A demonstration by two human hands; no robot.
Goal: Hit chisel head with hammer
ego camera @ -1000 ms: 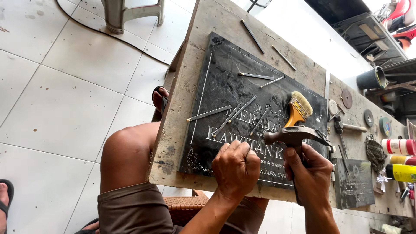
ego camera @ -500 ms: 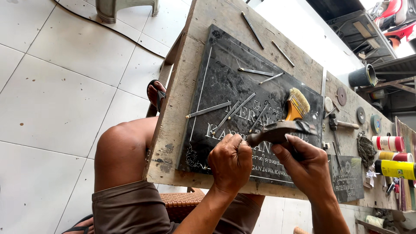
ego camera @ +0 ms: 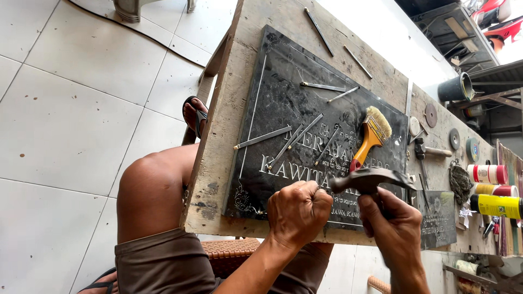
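Left hand (ego camera: 298, 212) fisted around a thin chisel (ego camera: 317, 189) (mostly hidden), tip on the dark engraved stone slab (ego camera: 289, 103) near its 6 o'clock edge. Right hand (ego camera: 389, 220) clamped on a hammer (ego camera: 370, 178), head at 3 o'clock of the fist. Slab flat on the wooden table (ego camera: 272, 16); paintbrush (ego camera: 370, 136) at 12 o'clock of the hammer.

A paintbrush (ego camera: 370, 136) with an orange handle and pale bristles lies tilted, with several loose steel chisels (ego camera: 263, 138) scattered beside it. On the wooden workbench (ego camera: 229, 109), grinding discs (ego camera: 431, 115) lie flat beyond a small second plaque (ego camera: 438, 218). Spray cans (ego camera: 498, 206) lie on their sides at the right edge. A dark bucket (ego camera: 455, 88) stands farther off. White floor tiles (ego camera: 65, 109) spread to the left.
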